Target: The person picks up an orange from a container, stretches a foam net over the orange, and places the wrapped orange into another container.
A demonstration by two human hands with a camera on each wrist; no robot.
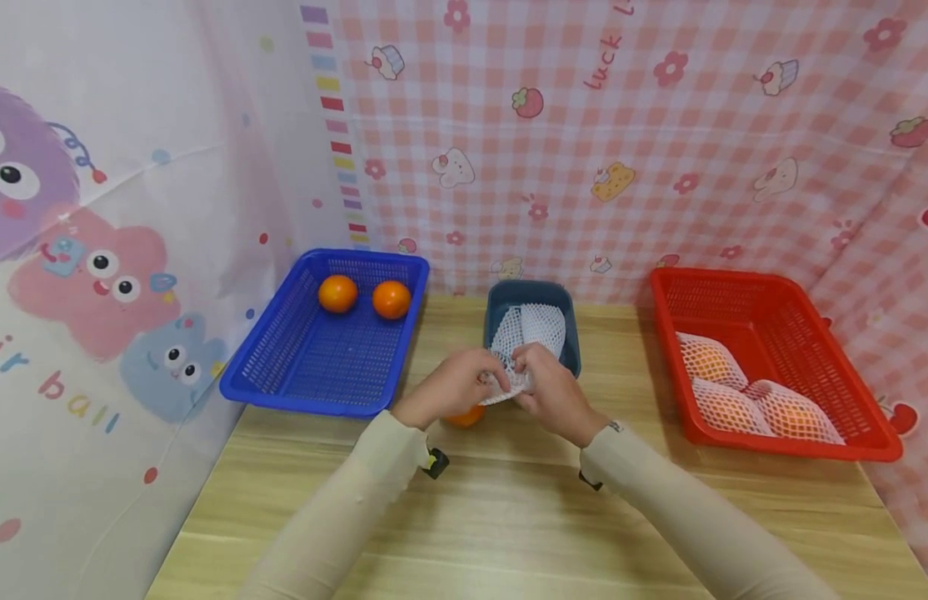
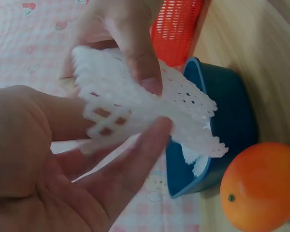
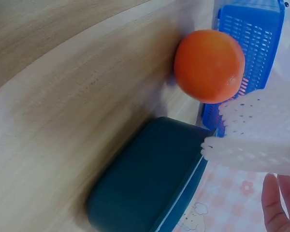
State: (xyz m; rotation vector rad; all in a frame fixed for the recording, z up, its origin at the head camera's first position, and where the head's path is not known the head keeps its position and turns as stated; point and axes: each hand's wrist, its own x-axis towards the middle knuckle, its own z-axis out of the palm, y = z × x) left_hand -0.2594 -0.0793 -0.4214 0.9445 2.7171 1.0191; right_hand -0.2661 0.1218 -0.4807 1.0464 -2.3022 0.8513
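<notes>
Between both hands, close over the front of a dark teal container [image 1: 530, 291], is a white foam fruit net [image 2: 183, 121]. My left hand [image 1: 458, 385] pinches its edge, the thumb on the near side and the other fingers behind the mesh. From the other side my right hand [image 1: 557, 393] grips it, thumb pressed on the folded mesh in the left wrist view. No fruit shows inside this net. On the table below the left hand lies an orange [image 2: 261, 188], mostly hidden by that hand in the head view. More white foam nets [image 1: 545, 323] fill the container.
On the left stands a blue basket [image 1: 321, 408] with two oranges [image 1: 338, 294] [image 1: 391, 300] at its back. A red basket [image 1: 790, 448] on the right holds three net-wrapped oranges [image 1: 797, 412]. A checked cloth [image 1: 569, 208] hangs behind the wooden table [image 1: 524, 533].
</notes>
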